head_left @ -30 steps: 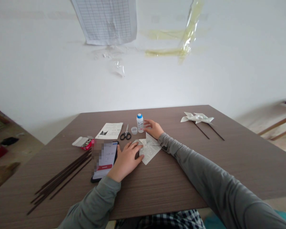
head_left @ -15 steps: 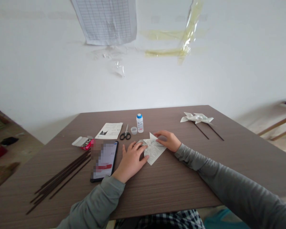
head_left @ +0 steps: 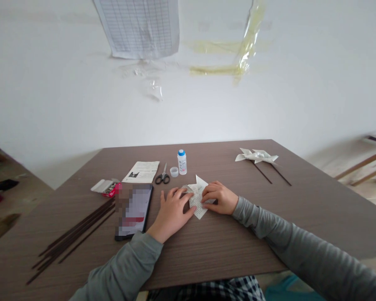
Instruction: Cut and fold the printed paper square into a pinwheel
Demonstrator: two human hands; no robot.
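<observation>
The left hand (head_left: 173, 212) was spread wide, palm down, with its fingers touching the printed paper (head_left: 198, 211), which lay on the counter (head_left: 207, 255) between both hands. The right hand (head_left: 219, 198) was half curled upon this paper; whether it pinched, I could not tell.

On the brown desk (head_left: 225, 248), the left hand (head_left: 172, 213) lies with fingers spread on the left part of a small printed paper piece (head_left: 199, 210), while the right hand (head_left: 221, 197) has its bent fingers on the right side, one pointed flap standing up between them. Beyond the hands are a blue-capped white bottle (head_left: 182, 163), a small translucent cup (head_left: 174, 172), black-handled scissors (head_left: 163, 178) and folded printed paper (head_left: 142, 172). A phone (head_left: 137, 209), a red-and-white box (head_left: 105, 188) and dark sticks (head_left: 77, 232) lie to the left, with two paper pinwheels (head_left: 257, 156) well off to the right.
</observation>
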